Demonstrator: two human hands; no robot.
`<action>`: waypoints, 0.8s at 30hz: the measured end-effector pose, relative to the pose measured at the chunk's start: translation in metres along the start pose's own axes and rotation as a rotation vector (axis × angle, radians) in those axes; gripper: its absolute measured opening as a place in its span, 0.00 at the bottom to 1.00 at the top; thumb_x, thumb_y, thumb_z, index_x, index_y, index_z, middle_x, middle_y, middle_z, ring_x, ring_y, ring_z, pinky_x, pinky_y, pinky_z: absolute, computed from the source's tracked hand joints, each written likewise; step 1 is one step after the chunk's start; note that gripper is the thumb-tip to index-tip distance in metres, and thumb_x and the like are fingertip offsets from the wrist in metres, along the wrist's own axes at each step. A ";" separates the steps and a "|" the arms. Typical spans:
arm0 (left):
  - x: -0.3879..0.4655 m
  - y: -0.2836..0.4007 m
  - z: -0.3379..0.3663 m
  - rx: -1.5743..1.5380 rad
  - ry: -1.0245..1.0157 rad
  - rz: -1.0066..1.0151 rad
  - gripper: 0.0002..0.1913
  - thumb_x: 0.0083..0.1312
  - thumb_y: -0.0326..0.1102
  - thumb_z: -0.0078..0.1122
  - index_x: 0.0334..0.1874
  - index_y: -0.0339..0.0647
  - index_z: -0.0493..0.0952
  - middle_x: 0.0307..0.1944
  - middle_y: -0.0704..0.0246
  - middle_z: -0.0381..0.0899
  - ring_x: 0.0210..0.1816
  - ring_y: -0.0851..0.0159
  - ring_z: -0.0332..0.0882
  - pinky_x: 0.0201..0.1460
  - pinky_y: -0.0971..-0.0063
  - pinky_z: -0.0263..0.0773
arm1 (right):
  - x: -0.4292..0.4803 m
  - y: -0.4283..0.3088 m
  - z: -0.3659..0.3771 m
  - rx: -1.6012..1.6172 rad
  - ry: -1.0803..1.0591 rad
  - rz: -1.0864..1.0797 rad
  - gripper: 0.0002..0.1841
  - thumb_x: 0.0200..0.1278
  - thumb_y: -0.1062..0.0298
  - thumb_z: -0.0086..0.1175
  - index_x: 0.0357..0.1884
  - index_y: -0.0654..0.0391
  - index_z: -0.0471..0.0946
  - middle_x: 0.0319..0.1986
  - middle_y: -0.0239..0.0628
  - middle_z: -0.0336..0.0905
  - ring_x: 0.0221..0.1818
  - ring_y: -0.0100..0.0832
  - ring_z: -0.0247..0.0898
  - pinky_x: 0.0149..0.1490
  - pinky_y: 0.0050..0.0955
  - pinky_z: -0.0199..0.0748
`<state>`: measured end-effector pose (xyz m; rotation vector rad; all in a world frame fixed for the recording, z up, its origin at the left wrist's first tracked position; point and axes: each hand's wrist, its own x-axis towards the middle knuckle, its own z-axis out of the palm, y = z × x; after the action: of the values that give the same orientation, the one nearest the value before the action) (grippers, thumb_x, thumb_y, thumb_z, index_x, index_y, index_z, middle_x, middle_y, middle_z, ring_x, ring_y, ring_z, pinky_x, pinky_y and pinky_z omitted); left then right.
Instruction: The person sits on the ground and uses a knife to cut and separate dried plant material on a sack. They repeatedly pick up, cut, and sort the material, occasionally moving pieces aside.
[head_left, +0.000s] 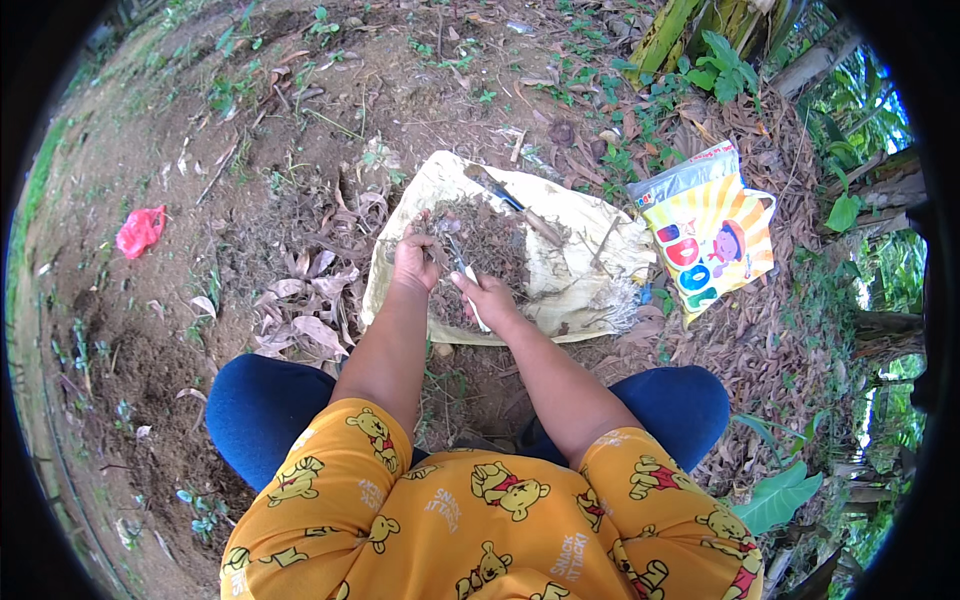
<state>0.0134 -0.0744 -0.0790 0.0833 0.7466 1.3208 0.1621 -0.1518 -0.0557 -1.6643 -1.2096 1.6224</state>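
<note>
My right hand is closed around the white handle of a knife. Its narrow metal blade points away from me, towards the fingers of my left hand. Those fingers pinch a small brown clump, partly hidden by the hand; its exact kind is unclear. Beneath both hands, a heap of soil and dry plant bits lies on a pale woven sack. Beyond the heap, a hand tool with a wooden handle and a dirt-covered head rests on the sack.
A printed plastic bag lies right of the sack, and a crumpled pink plastic bag sits on bare soil at left. Dry leaves gather by the sack's left side. A thick green plant stem rises at the upper right.
</note>
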 end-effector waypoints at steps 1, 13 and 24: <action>0.003 0.000 -0.004 -0.006 -0.028 0.005 0.28 0.53 0.17 0.45 0.58 0.48 0.70 0.27 0.69 0.71 0.20 0.68 0.66 0.22 0.74 0.65 | 0.001 0.001 -0.001 -0.022 0.004 -0.014 0.26 0.62 0.40 0.57 0.48 0.55 0.78 0.23 0.30 0.75 0.24 0.23 0.74 0.30 0.24 0.73; 0.011 -0.005 -0.014 0.091 -0.003 -0.044 0.32 0.50 0.16 0.44 0.61 0.49 0.66 0.30 0.64 0.73 0.20 0.65 0.69 0.18 0.73 0.64 | -0.006 -0.010 0.001 0.116 -0.026 0.014 0.29 0.61 0.39 0.58 0.47 0.59 0.78 0.25 0.35 0.79 0.25 0.25 0.75 0.31 0.24 0.73; -0.004 0.004 0.006 0.353 -0.112 -0.074 0.38 0.57 0.32 0.52 0.73 0.51 0.55 0.68 0.59 0.60 0.67 0.51 0.60 0.70 0.48 0.51 | 0.004 0.011 -0.032 -0.150 0.106 0.067 0.33 0.57 0.36 0.59 0.41 0.64 0.77 0.25 0.34 0.77 0.28 0.26 0.72 0.38 0.26 0.71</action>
<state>0.0132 -0.0750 -0.0709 0.4052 0.8723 1.0944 0.1957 -0.1469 -0.0624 -1.8774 -1.2612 1.4929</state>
